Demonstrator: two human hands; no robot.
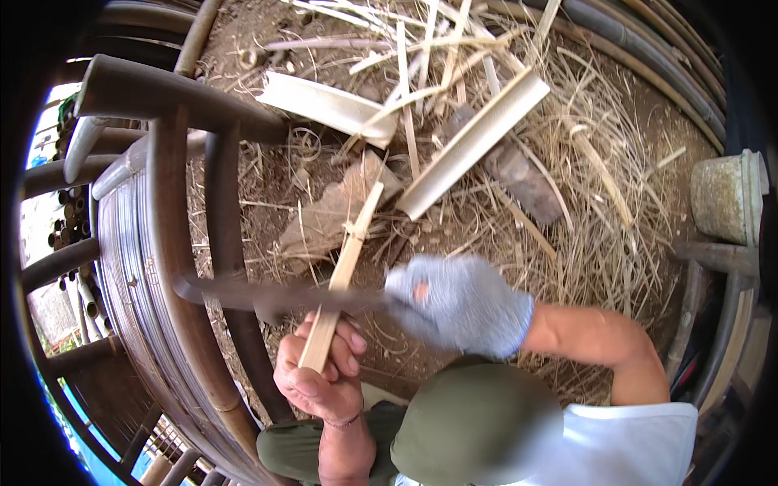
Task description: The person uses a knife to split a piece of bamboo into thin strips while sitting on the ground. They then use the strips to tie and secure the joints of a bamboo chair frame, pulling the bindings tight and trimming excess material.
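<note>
My bare left hand (pixel 328 397) is closed round the lower end of a split bamboo strip (pixel 344 267). The strip points away from me, and a thin sliver or knot juts from its side farther up. My right hand (pixel 470 304), in a grey knitted work glove, grips a long dark knife (pixel 251 296), its handle hidden by the glove. The blade, smeared by motion, reaches left across the strip just above my left fingers. Its far end appears hooked. Whether the edge touches the strip, I cannot tell.
Half-round bamboo pieces (pixel 478 142) and a flat stone (pixel 336 211) lie ahead on the dirt. A heap of shavings (pixel 608 186) spreads to the right. A dark bamboo frame (pixel 174 194) stands at left, a grimy bucket (pixel 721 198) at far right.
</note>
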